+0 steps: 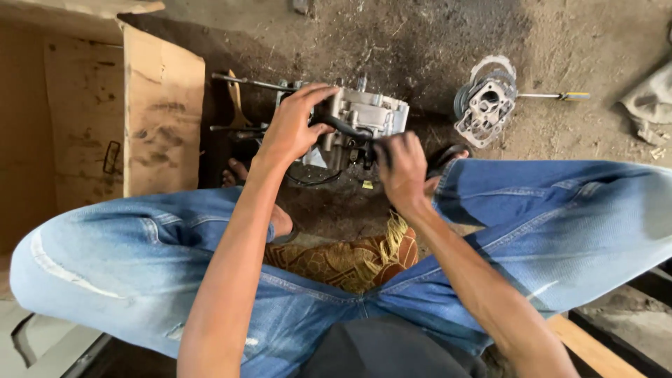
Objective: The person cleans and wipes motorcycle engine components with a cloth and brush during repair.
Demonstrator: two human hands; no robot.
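on the dirt floor, both hands at a small engine case

at the far left a flattened cardboard sheet (162,112) lies on the ground, stained with dark smudges. just right of it, thin metal rods (245,82) stick out leftward from the grey engine case (371,115), which sits on the bare dirt floor (420,35) in the middle of the scene, a little beyond the person's knees. the left hand (290,126) rests on the left part of the case, fingers spread and curled over its top edge, pressing down on it rather than closing around anything. a black curved lever (346,128) runs across the near face of the case between the two hands. the right hand (400,168) is clenched around the near end of that lever, knuckles up. nearer, a brown patterned cloth (346,259) lies between the blue-jeaned legs (560,224), and a bare foot (236,171) shows beside the cardboard. further right, well apart from the case, a pale metal cover (486,105) with a thin gasket ring lies flat on the dirt, and just right of it a slim tool with a yellow-banded handle (560,96). at the far right edge a grey rag (647,101) is bunched up.
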